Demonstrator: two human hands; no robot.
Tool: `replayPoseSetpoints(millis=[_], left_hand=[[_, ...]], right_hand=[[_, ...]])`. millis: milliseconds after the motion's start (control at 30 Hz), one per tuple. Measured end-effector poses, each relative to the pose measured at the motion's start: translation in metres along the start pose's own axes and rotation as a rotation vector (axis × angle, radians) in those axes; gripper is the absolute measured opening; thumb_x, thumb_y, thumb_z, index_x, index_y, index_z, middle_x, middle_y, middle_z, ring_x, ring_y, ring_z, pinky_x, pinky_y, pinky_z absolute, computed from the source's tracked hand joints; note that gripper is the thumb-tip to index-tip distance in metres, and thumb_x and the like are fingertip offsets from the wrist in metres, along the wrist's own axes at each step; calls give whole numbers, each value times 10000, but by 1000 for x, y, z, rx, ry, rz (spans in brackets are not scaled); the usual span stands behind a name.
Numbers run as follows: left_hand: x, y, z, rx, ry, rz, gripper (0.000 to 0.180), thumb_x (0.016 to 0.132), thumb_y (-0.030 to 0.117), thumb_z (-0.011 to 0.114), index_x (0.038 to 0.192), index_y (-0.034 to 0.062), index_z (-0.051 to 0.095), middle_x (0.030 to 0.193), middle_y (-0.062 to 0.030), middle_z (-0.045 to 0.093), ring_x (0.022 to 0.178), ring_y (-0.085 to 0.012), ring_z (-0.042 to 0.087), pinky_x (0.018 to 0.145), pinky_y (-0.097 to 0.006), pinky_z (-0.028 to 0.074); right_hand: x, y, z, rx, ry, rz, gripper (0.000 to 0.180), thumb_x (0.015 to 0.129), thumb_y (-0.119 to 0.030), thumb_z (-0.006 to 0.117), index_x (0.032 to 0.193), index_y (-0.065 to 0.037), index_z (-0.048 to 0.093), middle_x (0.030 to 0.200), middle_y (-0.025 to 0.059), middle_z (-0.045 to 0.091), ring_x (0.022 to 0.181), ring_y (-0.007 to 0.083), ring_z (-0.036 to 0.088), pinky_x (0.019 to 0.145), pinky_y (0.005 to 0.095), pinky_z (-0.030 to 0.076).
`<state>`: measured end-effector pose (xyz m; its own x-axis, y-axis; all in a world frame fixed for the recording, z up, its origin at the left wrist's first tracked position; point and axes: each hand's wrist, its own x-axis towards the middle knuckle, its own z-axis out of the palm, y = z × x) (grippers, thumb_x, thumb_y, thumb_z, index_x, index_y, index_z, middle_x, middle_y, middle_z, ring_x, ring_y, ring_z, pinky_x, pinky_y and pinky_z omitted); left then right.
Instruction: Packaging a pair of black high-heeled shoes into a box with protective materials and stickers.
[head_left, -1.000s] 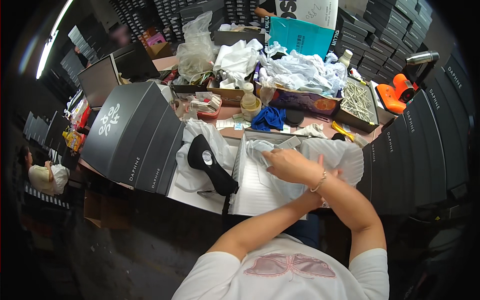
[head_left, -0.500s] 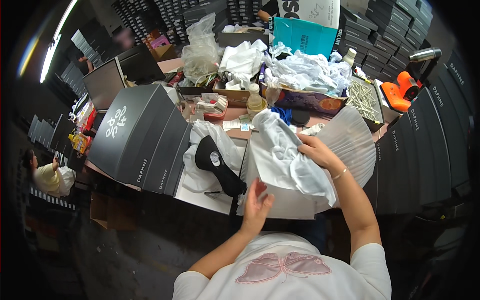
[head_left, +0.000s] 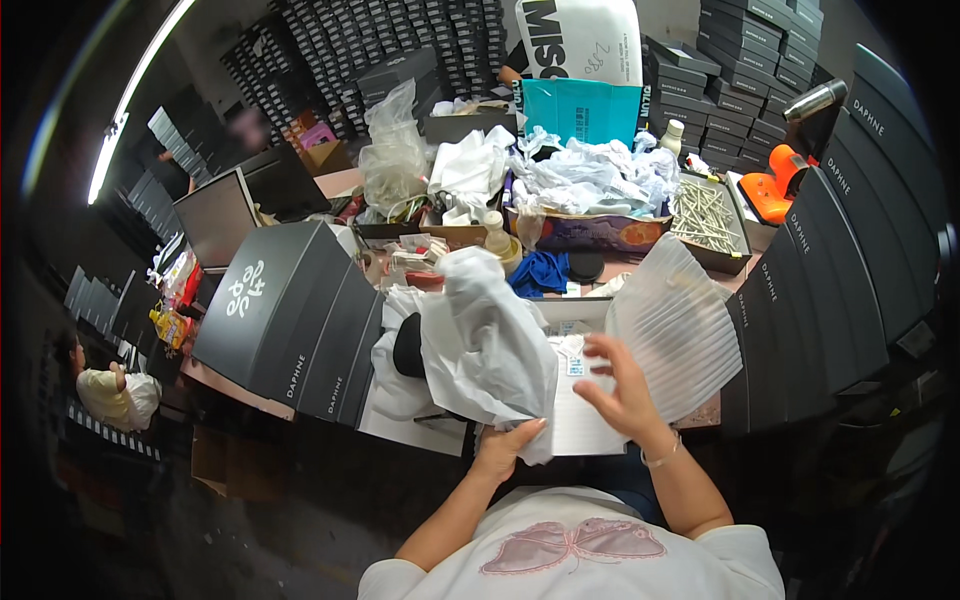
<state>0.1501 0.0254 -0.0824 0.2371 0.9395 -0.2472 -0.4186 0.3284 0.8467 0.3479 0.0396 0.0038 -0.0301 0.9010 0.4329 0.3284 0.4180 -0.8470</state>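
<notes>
The left hand [head_left: 507,448] grips the lower edge of a crumpled sheet of white tissue paper [head_left: 485,340], lifting it up in front of the person so it hangs free of the open white box [head_left: 590,425] below. The right hand [head_left: 622,390] hovers spread wide, fingers apart, just above the box's white lining, near the paper's edge, holding nothing. A fanned stack of ribbed white sheets [head_left: 675,325] lies at the right within easy reach. Black shoeboxes [head_left: 290,320] stand at the left of the table [head_left: 215,375].
</notes>
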Motion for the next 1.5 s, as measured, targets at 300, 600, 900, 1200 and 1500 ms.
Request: replayPoseSetpoints(millis=[300,600,900,1200,1500], left_hand=[[-6,-18,-5,-356,42,-61,573,900,385,617,1347,73,444,1299,-85,541,1190,-226,536,1004,-385,439],[-5,-19,9,-314,-35,-42,653,907,511,550,1378,85,399,1293,-84,534,1196,-229,532,1016,-395,428],[12,23,-56,-501,-170,104,749,877,572,550,1420,91,360,1394,-112,465,1248,-290,500,1019,-472,444],[0,-14,-82,-583,-255,176,691,909,520,547,1416,87,365,1364,-114,485,1195,-276,527,998,-468,457],[-28,-2,-57,-448,-116,88,708,919,554,477,1432,84,343,1404,-99,459,1264,-281,481,1043,-477,411]], right_hand=[[10,-10,18,-301,-315,-337,190,839,-163,668,852,-32,531,739,140,517,674,346,552,609,415,463],[-17,-27,-11,-527,-626,-234,157,872,-182,620,829,-31,619,814,136,614,743,333,610,649,392,487],[-12,10,-45,426,2,283,383,892,-246,662,1185,-14,579,1071,17,624,904,106,585,724,252,489],[-13,8,17,480,-109,441,371,993,-316,512,824,-6,623,709,13,588,640,98,540,604,241,438],[-14,47,-34,536,-186,387,301,1004,-241,476,986,19,626,766,42,608,641,91,566,562,244,471]])
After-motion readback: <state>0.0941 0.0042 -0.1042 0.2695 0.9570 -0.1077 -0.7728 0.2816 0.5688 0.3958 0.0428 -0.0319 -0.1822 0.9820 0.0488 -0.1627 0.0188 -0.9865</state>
